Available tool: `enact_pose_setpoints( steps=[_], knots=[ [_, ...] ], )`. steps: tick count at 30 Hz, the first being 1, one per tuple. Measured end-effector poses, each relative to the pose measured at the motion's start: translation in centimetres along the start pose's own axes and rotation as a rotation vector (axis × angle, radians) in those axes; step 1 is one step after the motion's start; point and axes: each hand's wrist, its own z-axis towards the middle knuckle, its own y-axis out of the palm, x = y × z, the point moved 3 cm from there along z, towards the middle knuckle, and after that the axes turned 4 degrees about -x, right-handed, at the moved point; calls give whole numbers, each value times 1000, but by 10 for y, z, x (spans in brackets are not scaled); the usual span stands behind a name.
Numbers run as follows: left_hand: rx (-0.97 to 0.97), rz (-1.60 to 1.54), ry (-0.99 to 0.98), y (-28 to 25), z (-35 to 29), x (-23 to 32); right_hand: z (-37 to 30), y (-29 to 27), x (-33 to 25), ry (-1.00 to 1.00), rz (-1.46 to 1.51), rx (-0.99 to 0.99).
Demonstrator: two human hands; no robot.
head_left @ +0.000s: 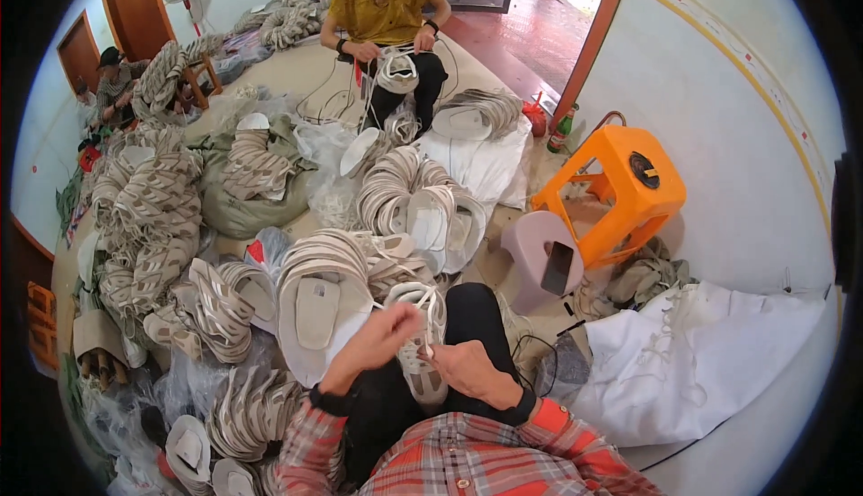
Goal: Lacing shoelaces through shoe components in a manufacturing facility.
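A beige and white shoe upper (424,386) rests on my lap between my thighs, its toe toward me. White lace (412,350) runs across its eyelets. At the right edge of the lacing, my right hand (475,372) has its fingers pinched together on the lace. My left hand (382,339) is raised over the upper's left side with curled fingers. Whatever sits between those fingertips is too small and blurred to tell. Just beyond my left hand stands a stack of nested beige uppers (316,303).
More stacked uppers (153,199) cover the floor on my left. A lilac stool (526,242) bearing a phone (557,268), an orange stool (620,168) and a white sack (692,361) stand on the right. Opposite, a seated person (385,6) handles another upper (397,73).
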Motion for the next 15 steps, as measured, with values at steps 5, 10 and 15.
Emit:
enact_pose_setpoints(
  steps=[5, 10, 15],
  knots=[
    [347, 1109, -291, -19, 64, -71, 0, -9, -13, -154, 46, -65],
    [260, 949, -170, -33, 63, -90, 27, -42, -12, -211, 101, 215],
    [651, -59, 191, -15, 7, 1, 70, -74, 6, -92, 292, 410]
  ],
)
